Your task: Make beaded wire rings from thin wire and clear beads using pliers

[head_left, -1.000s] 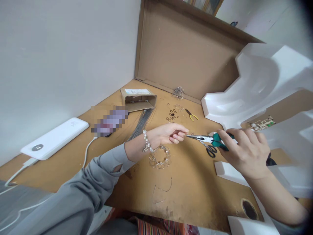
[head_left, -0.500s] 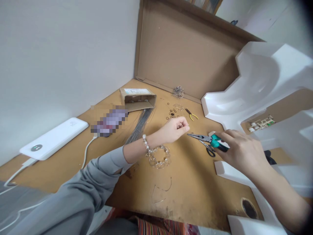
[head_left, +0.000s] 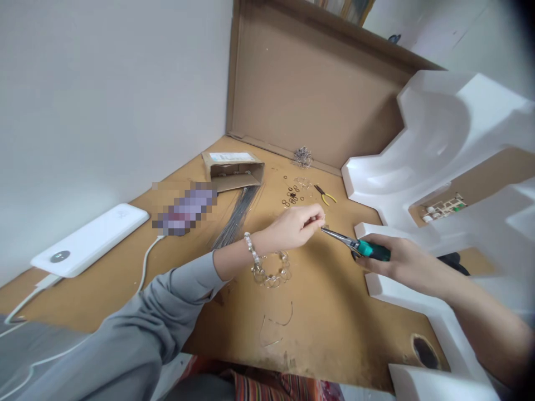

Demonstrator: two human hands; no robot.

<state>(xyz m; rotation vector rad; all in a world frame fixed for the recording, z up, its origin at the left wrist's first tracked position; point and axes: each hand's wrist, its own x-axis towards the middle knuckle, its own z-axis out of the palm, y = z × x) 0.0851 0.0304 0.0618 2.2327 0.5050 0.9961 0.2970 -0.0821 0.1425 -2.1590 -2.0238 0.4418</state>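
My left hand [head_left: 295,227] is closed in a pinch above the table, and a tiny thin bit shows at its fingertips, too small to name. Wrapped round the teal and black handles of long-nose pliers [head_left: 343,238] is my right hand [head_left: 401,260]. The pliers point left, jaws nearly together, with their tip right at my left fingertips; whether they grip the bit I cannot tell. Under my left wrist lies a ring of looped wire with beads [head_left: 273,277]. Black-handled scissors [head_left: 354,254] are mostly hidden beneath the pliers.
Behind my hands lie dark small rings [head_left: 292,195], yellow-handled pliers [head_left: 325,195] and a wire tangle [head_left: 303,156]. A bundle of straight wires [head_left: 236,217] extends from an open cardboard box [head_left: 234,161]. Left are a power bank [head_left: 90,239] and a blurred phone; white foam [head_left: 376,178] borders the right.
The pliers' tip has come up to my left fingertips, and their spread jaws and handles have closed. My right hand has turned and tightened round the handles. My left hand stays pinched.
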